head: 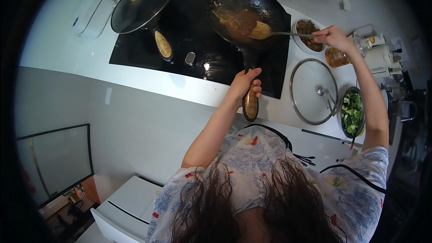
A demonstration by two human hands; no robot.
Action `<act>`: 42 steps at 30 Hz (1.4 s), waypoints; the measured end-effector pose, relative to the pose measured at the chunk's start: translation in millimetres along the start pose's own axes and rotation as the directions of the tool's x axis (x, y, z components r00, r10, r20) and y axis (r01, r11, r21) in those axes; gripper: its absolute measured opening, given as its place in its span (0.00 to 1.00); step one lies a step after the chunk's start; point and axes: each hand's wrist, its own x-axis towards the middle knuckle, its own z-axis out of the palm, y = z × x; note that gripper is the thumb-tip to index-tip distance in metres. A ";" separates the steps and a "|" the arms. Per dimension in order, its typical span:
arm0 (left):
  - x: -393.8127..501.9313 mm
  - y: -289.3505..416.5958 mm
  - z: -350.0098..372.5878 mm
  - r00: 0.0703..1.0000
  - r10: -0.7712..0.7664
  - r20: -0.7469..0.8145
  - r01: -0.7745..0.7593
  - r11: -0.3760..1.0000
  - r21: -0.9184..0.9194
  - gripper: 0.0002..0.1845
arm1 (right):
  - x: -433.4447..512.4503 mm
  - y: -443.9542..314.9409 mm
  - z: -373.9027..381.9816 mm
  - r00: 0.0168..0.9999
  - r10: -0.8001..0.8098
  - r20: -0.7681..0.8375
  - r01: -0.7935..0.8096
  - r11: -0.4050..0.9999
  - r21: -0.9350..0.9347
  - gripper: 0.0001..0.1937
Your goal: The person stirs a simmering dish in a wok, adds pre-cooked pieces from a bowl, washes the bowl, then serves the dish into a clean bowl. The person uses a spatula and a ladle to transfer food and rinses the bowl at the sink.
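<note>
My left hand [247, 86] grips the wood-patterned handle [250, 105] of a dark wok [266, 5] on the black cooktop [192, 17]. Brown sauce with small bits of food lies in the wok. My right hand [332, 38] holds a long-handled spatula [261, 31] by the end of its handle, with its broad head in the sauce. Below that hand, at the right of the wok, stands a white bowl [297, 42] of cooked food with green pieces.
A lidded pan [141, 10] sits at the cooktop's left. At right are a glass lid [312, 91], a bowl of chopped greens [352, 113], a bottle of amber liquid [336, 58] and white containers [378, 59]. A white appliance [92, 13] stands far left.
</note>
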 end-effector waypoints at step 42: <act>-7.2 3.2 12.4 0.997 0.023 -0.077 -0.022 1.000 0.014 0.12 | -25.0 16.8 84.6 0.934 0.040 -0.354 0.026 0.983 0.182 0.17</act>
